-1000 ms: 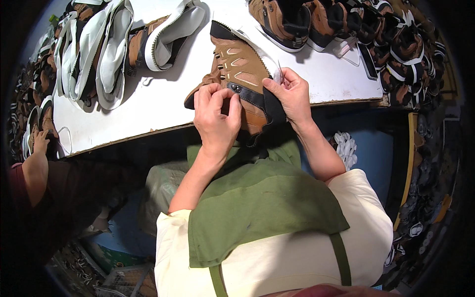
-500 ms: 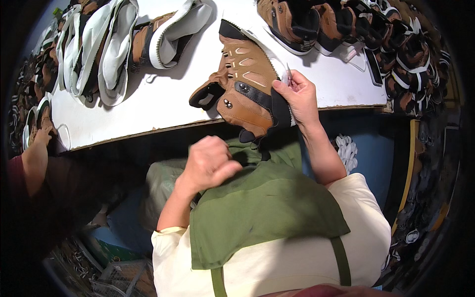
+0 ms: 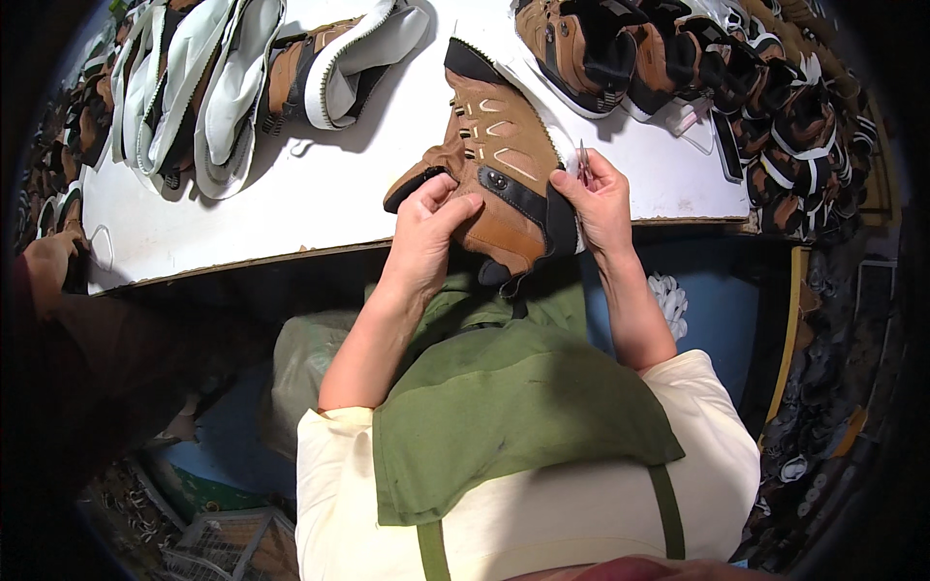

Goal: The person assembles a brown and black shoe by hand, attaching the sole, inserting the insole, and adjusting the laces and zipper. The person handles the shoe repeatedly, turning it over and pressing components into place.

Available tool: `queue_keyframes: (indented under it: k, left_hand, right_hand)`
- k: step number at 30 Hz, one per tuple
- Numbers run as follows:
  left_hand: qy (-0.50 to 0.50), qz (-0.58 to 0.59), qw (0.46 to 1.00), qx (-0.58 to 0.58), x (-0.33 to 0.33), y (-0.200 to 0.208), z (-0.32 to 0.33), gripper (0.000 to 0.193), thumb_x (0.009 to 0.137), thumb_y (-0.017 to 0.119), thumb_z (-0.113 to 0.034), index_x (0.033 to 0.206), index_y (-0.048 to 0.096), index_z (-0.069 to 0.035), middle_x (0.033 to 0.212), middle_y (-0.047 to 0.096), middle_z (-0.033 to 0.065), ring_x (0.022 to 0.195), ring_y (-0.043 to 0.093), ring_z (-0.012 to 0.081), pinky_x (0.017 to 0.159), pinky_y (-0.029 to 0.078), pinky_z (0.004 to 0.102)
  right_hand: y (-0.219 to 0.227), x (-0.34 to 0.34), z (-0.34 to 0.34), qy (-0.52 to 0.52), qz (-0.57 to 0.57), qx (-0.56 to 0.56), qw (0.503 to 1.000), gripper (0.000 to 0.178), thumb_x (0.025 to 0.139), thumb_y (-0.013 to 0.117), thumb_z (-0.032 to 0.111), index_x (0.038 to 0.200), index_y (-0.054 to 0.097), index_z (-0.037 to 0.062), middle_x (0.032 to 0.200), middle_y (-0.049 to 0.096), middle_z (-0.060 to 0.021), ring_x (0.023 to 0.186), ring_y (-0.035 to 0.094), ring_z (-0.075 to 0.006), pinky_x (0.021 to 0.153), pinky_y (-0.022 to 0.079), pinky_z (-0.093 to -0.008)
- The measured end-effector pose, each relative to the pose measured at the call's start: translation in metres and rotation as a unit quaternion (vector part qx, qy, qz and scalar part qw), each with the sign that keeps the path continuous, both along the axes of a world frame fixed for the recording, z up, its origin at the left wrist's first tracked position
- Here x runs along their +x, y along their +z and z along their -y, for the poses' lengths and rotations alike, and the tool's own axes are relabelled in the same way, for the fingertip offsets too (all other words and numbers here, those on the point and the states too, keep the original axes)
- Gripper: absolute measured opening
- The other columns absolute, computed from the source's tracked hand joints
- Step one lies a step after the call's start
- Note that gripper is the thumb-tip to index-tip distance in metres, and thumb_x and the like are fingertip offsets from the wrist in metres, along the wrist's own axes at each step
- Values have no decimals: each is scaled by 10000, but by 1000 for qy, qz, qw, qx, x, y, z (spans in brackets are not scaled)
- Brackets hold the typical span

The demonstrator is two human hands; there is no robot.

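Observation:
A brown shoe upper (image 3: 504, 160) with black trim and pale stitched outlines lies on its side at the table's front edge, toe end pointing away from me. Its heel part overhangs the edge. My left hand (image 3: 423, 225) pinches the upper by its ankle opening, fingers partly inside and thumb on the outer face. On the other side, my right hand (image 3: 601, 203) grips the white-lined lower edge between thumb and fingers. Small pointed metal snips (image 3: 583, 163) stick up out of that same hand.
Several uppers with white linings (image 3: 232, 107) stand in a row at the left of the white table (image 3: 320, 198). More brown and black uppers (image 3: 581, 53) crowd the right side, near a dark phone-like slab (image 3: 728, 147). Another person's hand (image 3: 50, 254) is at the far left.
My left hand has risen from above my lap and taken hold of the shoe upper's ankle opening. My right hand has stayed on the lower edge. The other person's hand has shifted left.

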State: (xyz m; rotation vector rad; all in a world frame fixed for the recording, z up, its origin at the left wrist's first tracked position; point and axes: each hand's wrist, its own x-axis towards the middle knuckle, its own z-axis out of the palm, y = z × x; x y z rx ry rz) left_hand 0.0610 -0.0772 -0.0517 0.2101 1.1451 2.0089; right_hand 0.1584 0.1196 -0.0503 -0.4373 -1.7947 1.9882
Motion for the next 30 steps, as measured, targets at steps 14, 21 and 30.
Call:
queue_keyframes:
  k: [14,21,30]
  left_hand:
    - [-5,-479,836,-268,31,21,15,327,901,672,-176,1127,603,50,901,671,154,716,612,171,681,506,289]
    - [107,-647,720,-227,0,42,20,181,765,729,6,934,663,-2,846,625,103,705,608,228,616,496,308]
    - [73,-699,677,-219,-16,32,-4,233,696,728,16,917,678,-40,809,606,64,760,571,246,672,491,344]
  right_hand:
    - [9,-4,-49,61,36,80,994,191,824,754,50,993,689,-8,842,616,45,742,520,-26,679,419,-173]
    - [15,-18,-59,103,84,136,982,161,822,725,14,972,675,-17,823,564,61,745,480,-26,676,387,-183]
    - [19,-20,-56,100,80,164,978,180,818,766,108,948,701,3,736,532,71,679,431,-22,605,336,-189]
